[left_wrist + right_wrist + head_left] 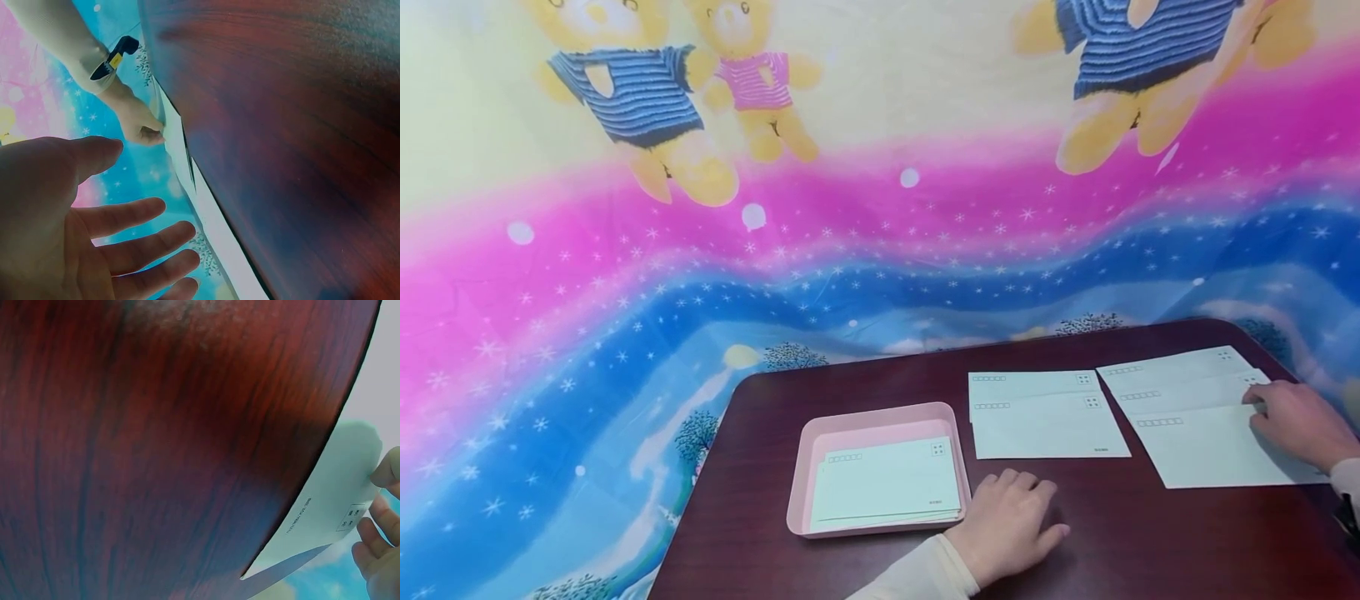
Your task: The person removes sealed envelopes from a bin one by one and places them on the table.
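My right hand (1296, 421) pinches the front envelope (1202, 450) of the right-hand group near its upper right corner. In the right wrist view, the thumb (387, 470) lies on the envelope's face (322, 487) and the other fingers are at its far edge, beside the printed stamp box. Two more white envelopes (1172, 364) show behind it, overlapping. My left hand (1003, 525) hovers over the table beside the pink tray (796, 479), its fingers loosely spread and holding nothing. White envelopes (887, 483) lie stacked inside that tray.
Two overlapping envelopes (1045, 429) lie on the dark wooden table (745, 467), between the tray and the right-hand group. Behind the table's far edge hangs a colourful cloth (865, 217) printed with bears and snowflakes.
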Tool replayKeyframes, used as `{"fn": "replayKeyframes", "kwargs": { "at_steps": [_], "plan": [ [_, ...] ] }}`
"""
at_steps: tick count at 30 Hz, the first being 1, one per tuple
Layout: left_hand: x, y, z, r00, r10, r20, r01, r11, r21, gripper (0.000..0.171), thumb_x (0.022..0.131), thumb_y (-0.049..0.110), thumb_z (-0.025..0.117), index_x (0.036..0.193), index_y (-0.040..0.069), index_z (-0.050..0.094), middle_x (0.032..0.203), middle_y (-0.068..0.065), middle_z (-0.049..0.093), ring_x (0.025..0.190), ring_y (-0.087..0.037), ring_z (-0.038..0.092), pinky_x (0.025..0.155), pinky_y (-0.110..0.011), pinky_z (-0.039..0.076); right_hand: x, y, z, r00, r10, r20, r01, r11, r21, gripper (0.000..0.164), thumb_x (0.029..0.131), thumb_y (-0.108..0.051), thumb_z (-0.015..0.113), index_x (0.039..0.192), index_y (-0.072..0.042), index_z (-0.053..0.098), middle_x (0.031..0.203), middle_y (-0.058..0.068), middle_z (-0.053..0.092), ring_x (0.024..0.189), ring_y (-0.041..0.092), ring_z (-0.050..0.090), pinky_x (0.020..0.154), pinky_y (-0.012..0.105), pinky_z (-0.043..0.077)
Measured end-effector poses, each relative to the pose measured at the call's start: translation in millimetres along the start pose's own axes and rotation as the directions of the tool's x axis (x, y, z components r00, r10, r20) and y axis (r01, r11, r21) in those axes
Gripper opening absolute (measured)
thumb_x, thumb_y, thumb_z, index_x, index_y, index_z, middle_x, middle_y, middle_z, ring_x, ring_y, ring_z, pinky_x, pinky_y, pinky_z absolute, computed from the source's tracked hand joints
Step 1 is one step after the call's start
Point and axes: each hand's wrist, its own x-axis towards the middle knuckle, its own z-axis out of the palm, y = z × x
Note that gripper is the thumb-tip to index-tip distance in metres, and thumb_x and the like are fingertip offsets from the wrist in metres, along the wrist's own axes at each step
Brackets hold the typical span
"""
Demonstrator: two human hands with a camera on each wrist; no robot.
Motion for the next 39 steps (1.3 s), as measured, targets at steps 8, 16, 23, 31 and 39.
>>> {"fn": "replayKeyframes", "kwargs": {
  "at_steps": [8, 16, 23, 31, 39],
  "plan": [
    [-1.1, -0.8, -0.4, 1.000, -0.006, 0.001, 0.006, 1.000, -0.007, 0.043, 0.095, 0.062, 0.055, 0.125, 0.031, 0.063, 0.112, 0.015, 0.068, 0.099, -0.004, 0.062, 0.073, -0.021, 0.043, -2, -3, 4, 0.998, -0.010, -0.063, 0.011, 1.000, 0.017, 0.017, 0.077, 0.006, 0.064, 0.091, 0.016, 0.065, 0.082, 0.029, 0.066, 0.069, 0.040, 0.063, 0.062, 0.055, 0.052],
    [0.9, -2.6, 0.5, 1.000, -0.011, -0.019, 0.010, 1.000, -0.014, 0.043, 0.096, 0.062, 0.055, 0.125, 0.031, 0.064, 0.110, 0.015, 0.069, 0.097, -0.004, 0.063, 0.072, -0.020, 0.044, -3, -26, 2, 0.992, 0.002, -0.123, 0.005, 0.998, 0.060, 0.019, 0.081, 0.002, 0.066, 0.095, 0.015, 0.066, 0.090, 0.033, 0.066, 0.081, 0.050, 0.062, 0.070, 0.062, 0.048],
    [6.0, -4.8, 1.7, 0.999, -0.034, -0.006, 0.034, 0.999, -0.035, 0.044, 0.096, 0.061, 0.055, 0.127, 0.031, 0.063, 0.113, 0.014, 0.070, 0.098, -0.004, 0.063, 0.074, -0.021, 0.045, 1, -46, 0, 0.991, -0.022, -0.128, 0.032, 0.997, 0.073, 0.021, 0.084, -0.003, 0.066, 0.098, 0.013, 0.068, 0.096, 0.034, 0.067, 0.090, 0.053, 0.061, 0.078, 0.065, 0.046],
    [8.2, -11.6, -4.4, 0.999, -0.049, -0.023, 0.046, 0.995, -0.087, 0.041, 0.096, 0.057, 0.059, 0.124, 0.029, 0.065, 0.112, 0.013, 0.072, 0.099, -0.005, 0.066, 0.077, -0.022, 0.051, -2, -65, -4, 0.993, -0.047, -0.104, 0.064, 0.984, 0.166, 0.025, 0.089, -0.007, 0.066, 0.108, 0.010, 0.068, 0.112, 0.037, 0.064, 0.103, 0.055, 0.056, 0.082, 0.064, 0.043],
    [7.2, -21.3, -6.9, 0.998, -0.052, -0.029, 0.048, 0.993, -0.110, 0.040, 0.097, 0.054, 0.058, 0.125, 0.026, 0.066, 0.113, 0.010, 0.072, 0.102, -0.007, 0.066, 0.080, -0.024, 0.051, -2, -94, -11, 0.991, -0.092, -0.093, 0.108, 0.975, 0.194, 0.024, 0.092, -0.010, 0.066, 0.110, 0.005, 0.070, 0.114, 0.033, 0.066, 0.107, 0.053, 0.058, 0.083, 0.063, 0.045]
  ]
}}
